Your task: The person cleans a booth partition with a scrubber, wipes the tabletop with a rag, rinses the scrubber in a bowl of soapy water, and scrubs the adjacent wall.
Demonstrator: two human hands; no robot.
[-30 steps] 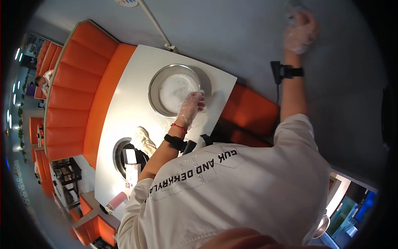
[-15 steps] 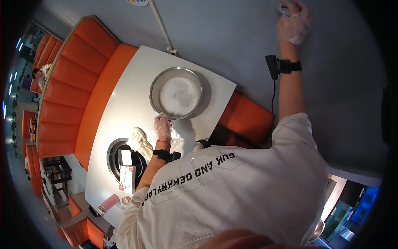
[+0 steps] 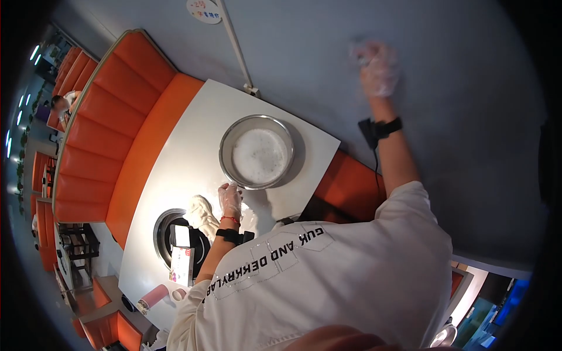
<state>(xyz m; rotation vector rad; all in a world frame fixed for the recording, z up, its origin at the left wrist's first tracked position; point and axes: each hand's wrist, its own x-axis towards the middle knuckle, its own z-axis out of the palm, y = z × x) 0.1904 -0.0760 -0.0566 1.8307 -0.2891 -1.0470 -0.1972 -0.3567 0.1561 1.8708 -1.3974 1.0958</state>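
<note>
My right hand (image 3: 380, 69), in a clear plastic glove, is raised against the grey wall (image 3: 468, 134). Its fingers are closed on a small greyish scrubber (image 3: 359, 57), blurred by motion; it looks like a wire scouring pad. My left hand (image 3: 230, 200), gloved too, is at the near rim of a metal basin (image 3: 225, 167), fingers curled in. Whether it grips anything, or touches the rim, I cannot make out. White foam (image 3: 260, 155) covers the liquid in the basin. A pale crumpled cloth (image 3: 201, 213) lies on the white table (image 3: 181, 146) left of that hand.
A round black hob (image 3: 160, 234) is set into the table, with a box (image 3: 182, 266) over it. Near them lies a pink cylinder (image 3: 155, 297). An orange bench (image 3: 117, 117) stands to the left and an orange seat (image 3: 351, 187) to the right. A person (image 3: 63, 108) sits far off.
My right hand has moved down and left along the wall with the scrubber. The view has shifted slightly, so the table and basin appear lower. My left hand stays by the basin.
</note>
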